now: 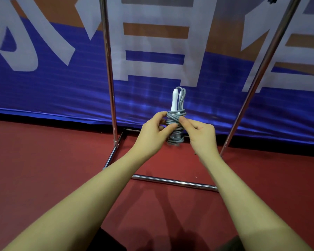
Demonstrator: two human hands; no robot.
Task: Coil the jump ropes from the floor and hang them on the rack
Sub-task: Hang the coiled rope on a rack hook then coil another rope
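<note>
Grey cord jump rope with white plastic handles (175, 124), already wound into a tight upright bundle, held in mid-air between both hands, in front of the chrome tube garment rack (110, 84). Bundle's long axis runs near vertical: white handle tip and a short loop of cord stick up out of the top, the wrapped turns sit below, the lowest turns hang just under the hands.

Left hand (153, 132): fingers curled round the left side of the bundle, thumb laid across the front of the wraps. It carries the weight, as far as I can judge.

Right hand (200, 133): thumb and forefinger pinch the cord at the upper right of the wraps, the other fingers loosely bent behind. Looks like it is tucking or tightening the last turn; the free end itself is too small to make out.

Both hands are level with each other and touch the bundle from opposite sides; neither is nearer the rack.

Rack geometry: two uprights rise either side of the hands, base bars lie on the red floor (43, 178) below. The top rail is out of view, above the picture edge. Blue, orange and white banner (43, 87) hangs behind.

Judgement: coiling is nearly done. The hanging move goes straight up, along the bundle's own axis, with the top loop leading toward the rail.
</note>
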